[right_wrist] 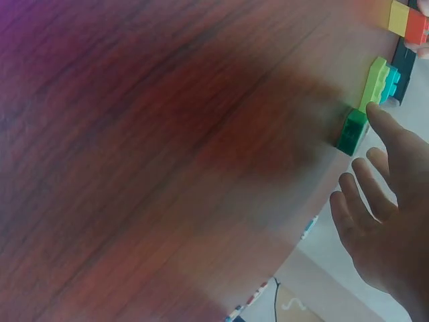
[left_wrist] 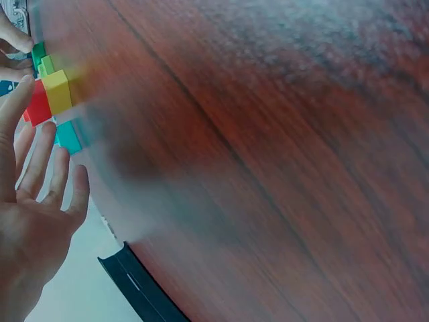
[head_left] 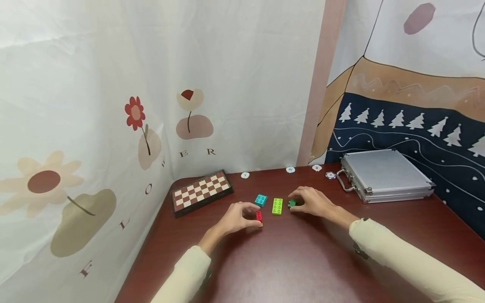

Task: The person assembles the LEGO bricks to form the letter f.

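Red brick point(head_left: 259, 216), yellow brick point(left_wrist: 58, 92), wrist views clearer

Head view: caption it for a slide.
Left hand at the red brick, right hand at the green brick, checkerboard beyond.

On my table point(head_left: 303, 261), the bricks point(head_left: 277, 206) lie to the right of the chessboard point(head_left: 201, 191); my left hand point(head_left: 238, 219) is right of it and nearer me, my right hand point(head_left: 313, 202) farther right, the case point(head_left: 386, 170) farthest right.
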The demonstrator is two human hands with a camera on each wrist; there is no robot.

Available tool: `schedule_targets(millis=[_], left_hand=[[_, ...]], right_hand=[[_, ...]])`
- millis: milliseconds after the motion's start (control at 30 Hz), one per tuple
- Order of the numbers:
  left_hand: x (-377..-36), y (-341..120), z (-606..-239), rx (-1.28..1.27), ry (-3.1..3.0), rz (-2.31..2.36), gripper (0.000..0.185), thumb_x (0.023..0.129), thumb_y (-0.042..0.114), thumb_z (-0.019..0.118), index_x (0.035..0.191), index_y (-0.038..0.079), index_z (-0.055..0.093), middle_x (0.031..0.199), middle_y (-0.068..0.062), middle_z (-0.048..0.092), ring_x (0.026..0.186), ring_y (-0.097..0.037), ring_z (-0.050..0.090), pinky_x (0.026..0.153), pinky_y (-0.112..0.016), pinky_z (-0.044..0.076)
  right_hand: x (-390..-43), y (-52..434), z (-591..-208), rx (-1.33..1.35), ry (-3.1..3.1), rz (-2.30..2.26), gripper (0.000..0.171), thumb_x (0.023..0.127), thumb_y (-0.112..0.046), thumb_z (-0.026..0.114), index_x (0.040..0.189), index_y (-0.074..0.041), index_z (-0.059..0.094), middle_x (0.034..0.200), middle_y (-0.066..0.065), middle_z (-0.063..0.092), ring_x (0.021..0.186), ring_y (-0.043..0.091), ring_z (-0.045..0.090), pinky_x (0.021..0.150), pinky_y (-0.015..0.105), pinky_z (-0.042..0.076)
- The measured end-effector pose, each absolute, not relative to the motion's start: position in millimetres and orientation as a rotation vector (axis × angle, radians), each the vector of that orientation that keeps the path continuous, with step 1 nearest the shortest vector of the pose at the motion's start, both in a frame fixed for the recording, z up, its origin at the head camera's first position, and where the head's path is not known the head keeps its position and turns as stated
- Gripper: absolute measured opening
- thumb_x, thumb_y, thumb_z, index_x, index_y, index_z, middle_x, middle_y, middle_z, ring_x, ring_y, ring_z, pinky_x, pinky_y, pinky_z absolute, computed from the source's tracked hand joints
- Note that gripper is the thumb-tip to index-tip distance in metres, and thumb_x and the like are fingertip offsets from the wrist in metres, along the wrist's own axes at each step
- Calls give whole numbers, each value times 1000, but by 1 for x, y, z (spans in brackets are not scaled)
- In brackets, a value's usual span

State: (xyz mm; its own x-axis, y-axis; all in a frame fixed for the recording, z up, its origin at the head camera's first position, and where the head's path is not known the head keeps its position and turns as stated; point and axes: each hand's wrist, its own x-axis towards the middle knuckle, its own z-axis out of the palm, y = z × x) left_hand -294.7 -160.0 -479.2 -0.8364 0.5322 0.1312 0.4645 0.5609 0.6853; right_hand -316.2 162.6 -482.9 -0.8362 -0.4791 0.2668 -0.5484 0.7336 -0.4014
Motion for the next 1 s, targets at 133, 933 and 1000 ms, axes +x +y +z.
schedule_targets(millis=[133, 933, 1000], left_hand=[[-295, -161, -480, 856, 2700, 1142, 46, 81, 26, 91, 120, 7, 76, 104, 0, 77, 94, -16, 71, 88, -39, 57], [-295, -157, -482, 824, 2705, 1151, 31, 82, 25, 91, 107, 13, 79, 92, 4, 77, 86, -10, 71, 85, -38, 58], [-295, -157, -481, 821, 2706, 1147, 30, 82, 25, 91, 106, 13, 79, 92, 4, 77, 86, -10, 71, 85, -38, 58]], right_hand=[[-317, 159, -486, 835, -2793, 725, 43, 85, -37, 87, 118, -12, 78, 112, 4, 72, 98, 18, 64, 83, 43, 57], [-319, 126, -492, 842, -2815, 621, 63, 80, -60, 84, 122, -15, 75, 113, 3, 72, 97, 17, 62, 80, 40, 56], [-319, 124, -492, 843, -2818, 597, 65, 78, -64, 82, 122, -16, 76, 110, 1, 71, 95, 16, 60, 78, 39, 55]])
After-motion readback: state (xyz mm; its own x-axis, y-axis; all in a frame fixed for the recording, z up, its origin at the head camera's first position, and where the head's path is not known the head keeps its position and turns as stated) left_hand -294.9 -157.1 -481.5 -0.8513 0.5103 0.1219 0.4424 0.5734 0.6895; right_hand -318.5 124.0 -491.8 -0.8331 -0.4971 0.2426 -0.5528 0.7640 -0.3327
